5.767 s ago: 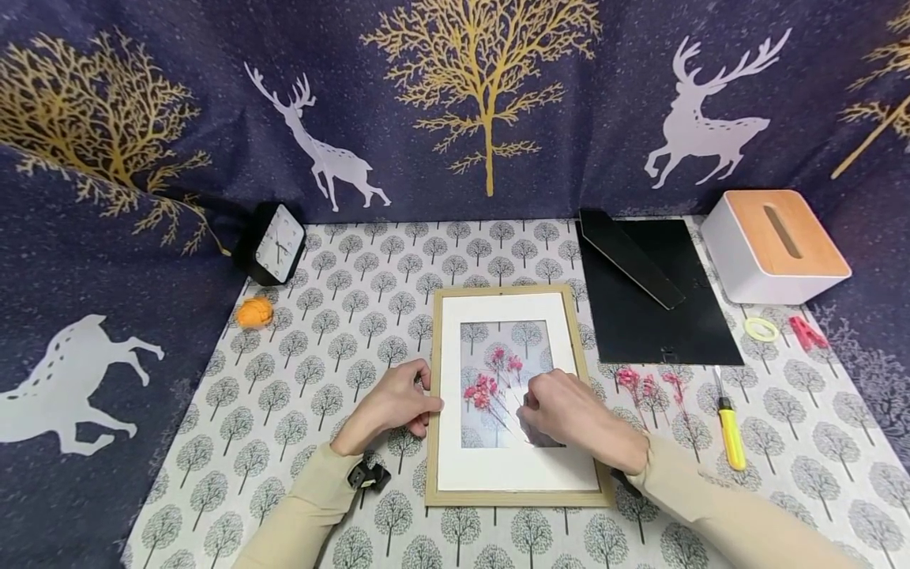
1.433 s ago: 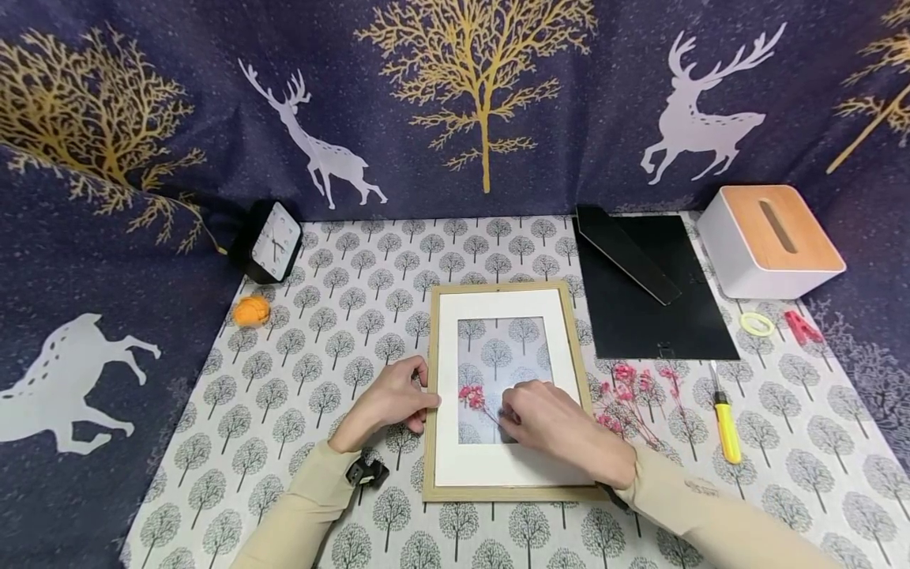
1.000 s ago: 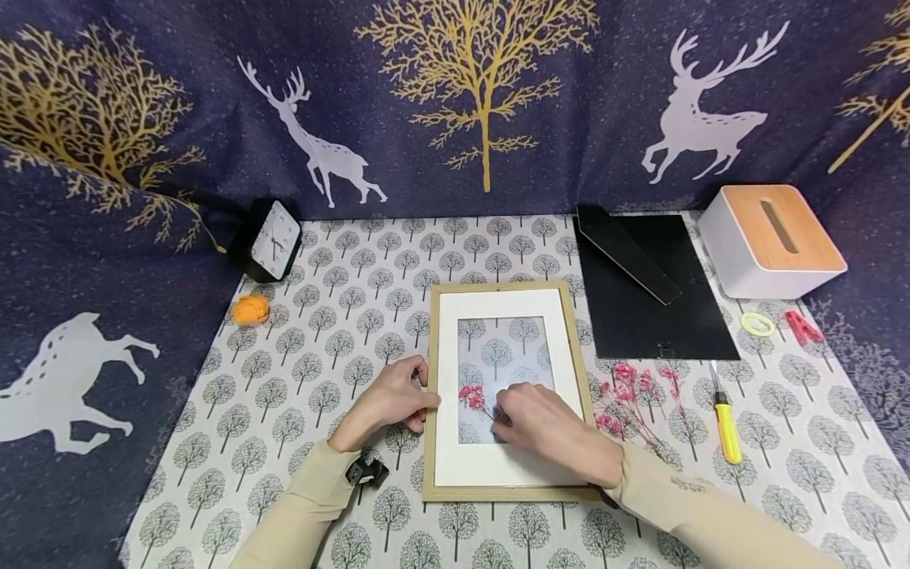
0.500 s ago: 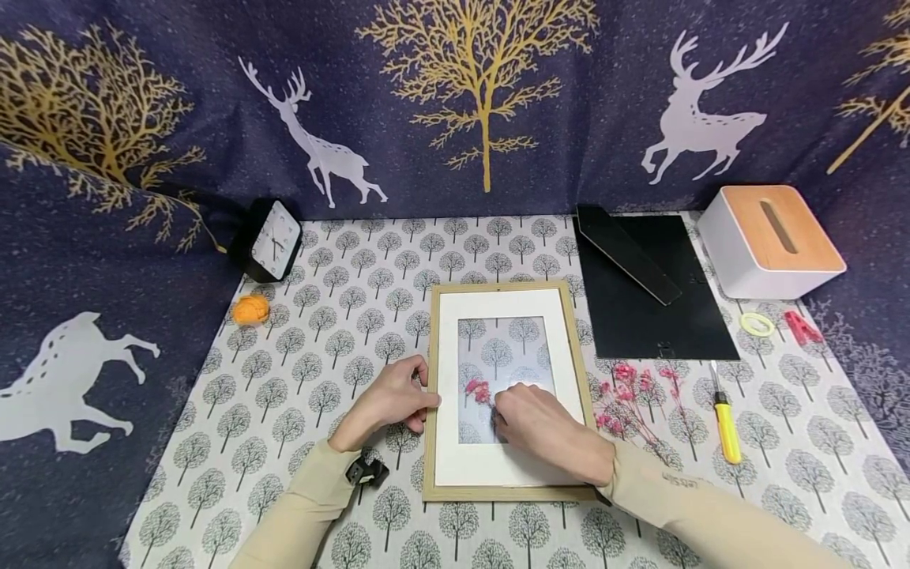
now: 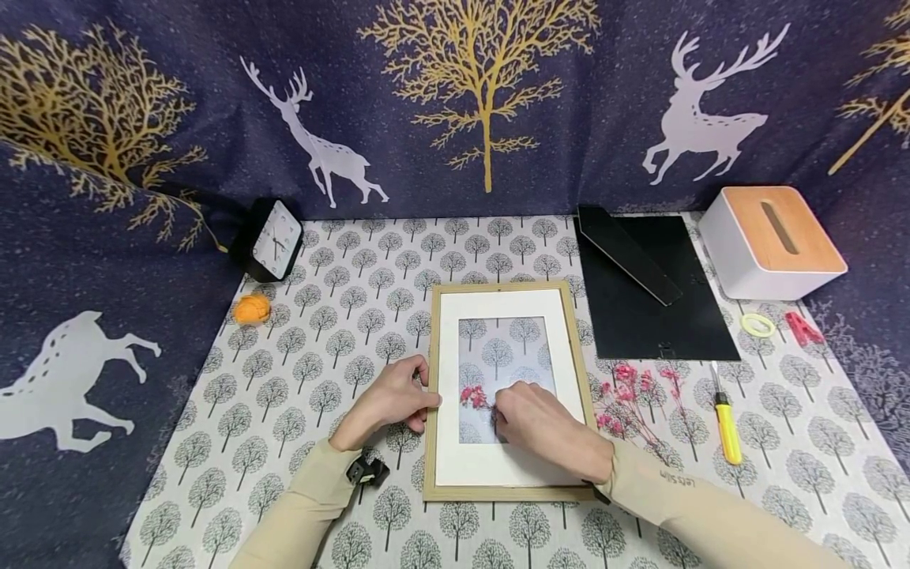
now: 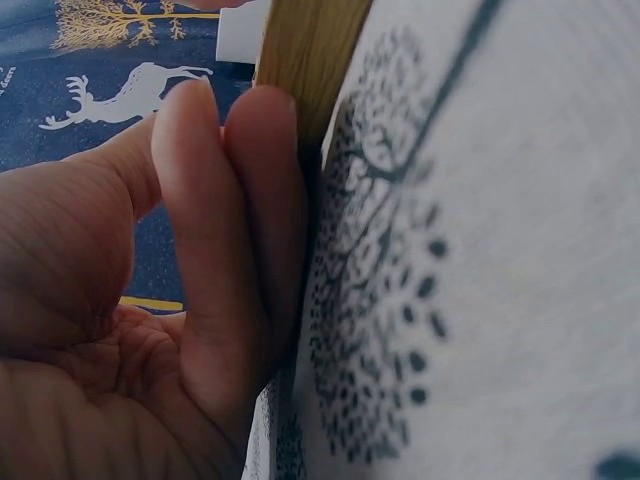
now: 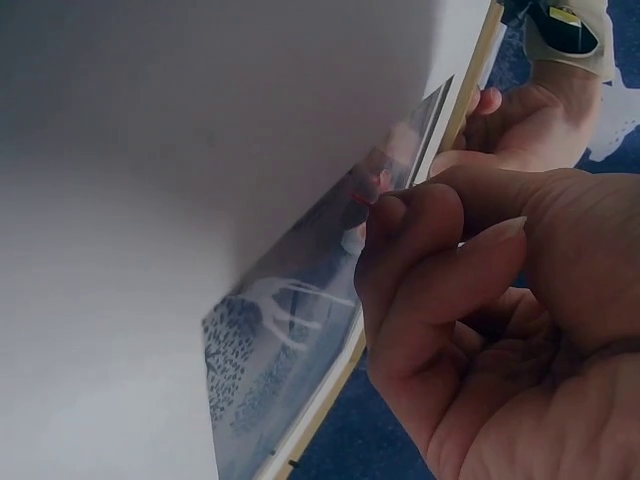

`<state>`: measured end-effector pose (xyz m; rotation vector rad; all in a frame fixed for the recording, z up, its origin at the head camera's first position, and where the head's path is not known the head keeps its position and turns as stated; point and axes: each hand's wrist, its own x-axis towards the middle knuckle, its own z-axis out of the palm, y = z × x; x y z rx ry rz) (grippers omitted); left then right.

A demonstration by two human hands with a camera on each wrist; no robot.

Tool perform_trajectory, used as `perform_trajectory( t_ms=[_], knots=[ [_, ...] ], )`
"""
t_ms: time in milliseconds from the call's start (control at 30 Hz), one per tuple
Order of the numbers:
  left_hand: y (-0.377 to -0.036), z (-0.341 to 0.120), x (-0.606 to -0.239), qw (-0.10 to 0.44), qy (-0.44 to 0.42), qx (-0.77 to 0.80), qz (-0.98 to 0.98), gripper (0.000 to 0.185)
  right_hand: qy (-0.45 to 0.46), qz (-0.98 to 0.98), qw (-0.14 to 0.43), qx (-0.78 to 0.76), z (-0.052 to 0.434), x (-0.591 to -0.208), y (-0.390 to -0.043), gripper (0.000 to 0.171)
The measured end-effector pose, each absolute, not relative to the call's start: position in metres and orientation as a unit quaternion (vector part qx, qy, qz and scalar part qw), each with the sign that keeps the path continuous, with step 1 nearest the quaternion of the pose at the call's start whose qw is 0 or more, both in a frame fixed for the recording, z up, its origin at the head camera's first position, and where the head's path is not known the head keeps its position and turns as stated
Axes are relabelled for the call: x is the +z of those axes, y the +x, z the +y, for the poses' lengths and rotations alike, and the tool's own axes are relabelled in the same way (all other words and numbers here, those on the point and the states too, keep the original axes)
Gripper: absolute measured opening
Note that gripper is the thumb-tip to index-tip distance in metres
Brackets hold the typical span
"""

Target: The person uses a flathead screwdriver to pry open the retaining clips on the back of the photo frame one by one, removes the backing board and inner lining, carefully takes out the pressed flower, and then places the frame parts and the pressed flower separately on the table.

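A wooden picture frame (image 5: 585, 379) lies flat on the tablecloth, with a white mat (image 5: 490, 466) around a clear window (image 5: 498, 340). My left hand (image 5: 394, 399) holds the frame's left edge, thumb on top; in the left wrist view its fingers (image 6: 215, 210) lie against the wooden side. Over the window, my right hand (image 5: 543, 423) pinches the stem of a small dried pink flower sprig (image 5: 472, 397), whose blooms point left. The right wrist view shows curled fingertips close above the window, with a bit of red stem (image 7: 365, 198) sticking out; the rest is hidden.
Right of the frame lie more pink sprigs (image 5: 626, 395) and a yellow-handled screwdriver (image 5: 728, 431). Behind them is a black backing board (image 5: 640, 324) with its stand, beside a tissue box (image 5: 775, 237), yellow tape roll (image 5: 757, 325) and red clip-like item (image 5: 803, 328). A clock (image 5: 273, 241) and orange ball-like object (image 5: 252, 309) sit left.
Several sprigs lay in the window at first; now one shows there, and more lie right of the frame. Lately the pinched sprig shifted slightly right, then back left. The left hand stays put.
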<state>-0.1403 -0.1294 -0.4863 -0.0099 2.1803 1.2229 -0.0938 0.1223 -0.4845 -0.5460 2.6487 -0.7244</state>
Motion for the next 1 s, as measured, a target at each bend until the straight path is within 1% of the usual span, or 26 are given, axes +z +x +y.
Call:
perform_trajectory(
  t_ms=[67,133,567,767,900,1000],
  knots=[
    [-0.140,-0.129,-0.486,0.317,-0.005,0.464,0.827,0.029,-0.190,0.932,0.173,-0.255,0.122,-0.479,-0.093,0.037],
    [-0.140,-0.129,-0.486,0.317,-0.006,0.464,0.827,0.028,-0.182,0.931,0.176,-0.263,0.120,-0.461,-0.090,0.036],
    [-0.143,-0.130,-0.490,0.318,-0.002,0.470,0.824,0.028,-0.173,0.937,0.127,-0.275,0.135,-0.440,-0.082,0.017],
    [-0.143,-0.131,-0.492,0.319,-0.002,0.474,0.821,0.029,-0.167,0.943,0.109,-0.266,0.144,-0.435,-0.078,0.019],
    [-0.143,-0.130,-0.492,0.320,-0.003,0.476,0.819,0.029,-0.163,0.943,0.106,-0.271,0.153,-0.432,-0.075,0.023],
    [-0.143,-0.130,-0.492,0.321,-0.003,0.477,0.818,0.029,-0.154,0.940,0.110,-0.283,0.160,-0.430,-0.072,0.022]
  ],
)
